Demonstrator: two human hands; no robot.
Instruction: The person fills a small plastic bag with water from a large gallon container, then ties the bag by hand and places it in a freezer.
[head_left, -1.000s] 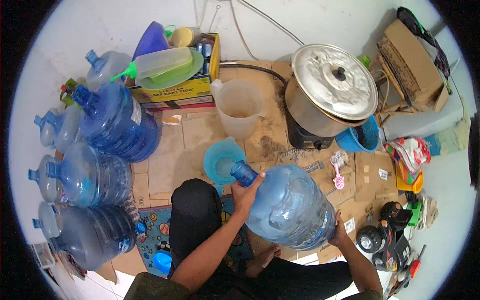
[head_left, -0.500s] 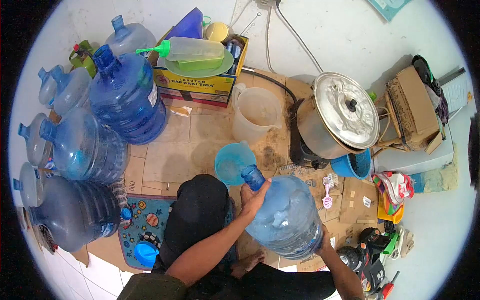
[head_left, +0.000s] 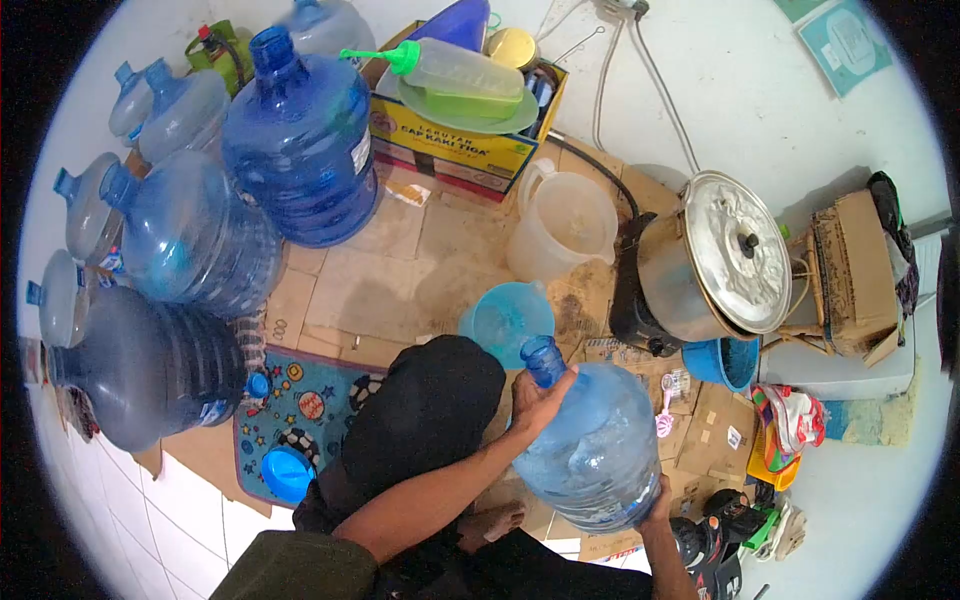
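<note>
A clear blue gallon water bottle (head_left: 590, 450) leans in front of me, its open neck tipped toward the upper left. My left hand (head_left: 540, 398) is closed around the bottle just below the neck. Low on the other side, my right hand (head_left: 657, 505) grips the bottle near its base, fingers partly hidden behind it. Just beyond the neck stands a light-blue plastic pitcher (head_left: 510, 315). Further back is a whitish translucent pitcher (head_left: 565, 220) with a handle.
Several large water bottles (head_left: 200, 235) crowd the left side. A lidded metal pot (head_left: 700, 260) sits on a black stove at right. A yellow carton (head_left: 460, 150) holds a squeeze bottle and bowls. Cardboard (head_left: 350, 290) and a patterned mat (head_left: 300, 400) cover the floor; a blue cap (head_left: 288, 473) lies there.
My view has turned, so the surroundings appear shifted and slightly rotated. The bottle appears a little further right and more upright in the view; both hands keep their hold.
</note>
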